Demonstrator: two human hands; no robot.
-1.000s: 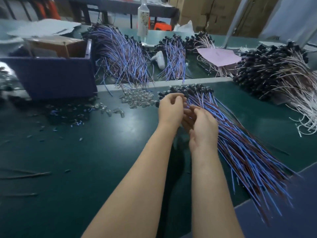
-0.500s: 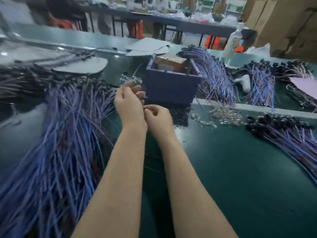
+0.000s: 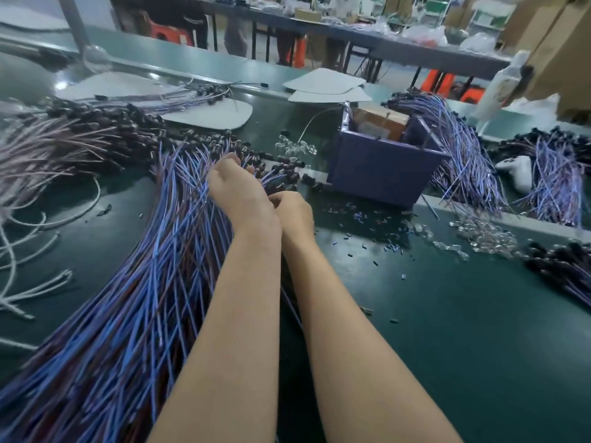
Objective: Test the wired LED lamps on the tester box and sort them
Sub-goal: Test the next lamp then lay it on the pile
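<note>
A big fan of wired lamps [image 3: 153, 282], blue and red leads with black heads, covers the left of the green table. My left hand [image 3: 236, 190] lies on top of this pile, its fingertips buried among the black heads. My right hand [image 3: 292, 212] is curled shut right beside it, touching the left wrist, and a few thin leads [image 3: 289, 302] trail out under its wrist between my forearms. The purple tester box [image 3: 380, 167] stands just right of and behind my hands, apart from them.
Pink-wired lamps [image 3: 48, 148] lie far left with loose white wires [image 3: 19, 251]. Clear lamp caps [image 3: 479, 235] and small scraps [image 3: 361, 219] litter the table right of the box. More blue-wired bundles [image 3: 463, 148] hang behind it, another bundle [image 3: 563, 270] at the right edge. White sheets [image 3: 208, 115] lie at the back.
My view and both hands swung left from the right-hand bundle, past the tester box, to the large left pile. My left hand came down onto the lamp heads.
</note>
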